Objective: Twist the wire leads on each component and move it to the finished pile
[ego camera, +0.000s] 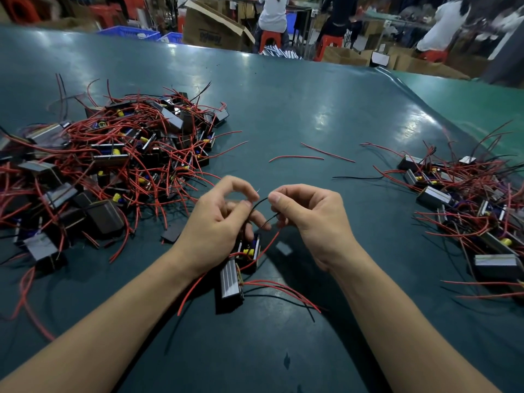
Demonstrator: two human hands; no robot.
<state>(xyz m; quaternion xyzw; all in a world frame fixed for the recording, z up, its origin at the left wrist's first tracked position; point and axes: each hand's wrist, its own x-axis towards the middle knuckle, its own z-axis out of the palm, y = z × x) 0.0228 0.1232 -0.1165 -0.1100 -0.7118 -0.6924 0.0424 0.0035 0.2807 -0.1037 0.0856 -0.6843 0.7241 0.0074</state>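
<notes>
Head view, left to right: a big tangled pile (113,154) of small black components with red wires fills the left of the green counter (326,103). It looks like your unfinished stock, though which pile is which is a guess.

Your left hand (218,222) hovers above the component (248,251) you are working on. Its thumb and forefinger pinch one end of a thin black lead (259,202), while the lower fingers curl down toward the component's body.

Your right hand (306,217) sits just beside it, fingers curled, its grip pinching the same black lead a little farther along. The lead runs nearly level between your two pinches, left to right, so the twist has to turn about that axis. Both hands are equally close to it.

A second component (232,282) lies on the counter just below, its red and black leads trailing right.

Three loose wire offcuts (312,157) lie in the middle of the counter beyond your hands. Far right sits a smaller pile (465,199), probably the finished one, so your right hand is the nearer for the drop-off.
</notes>
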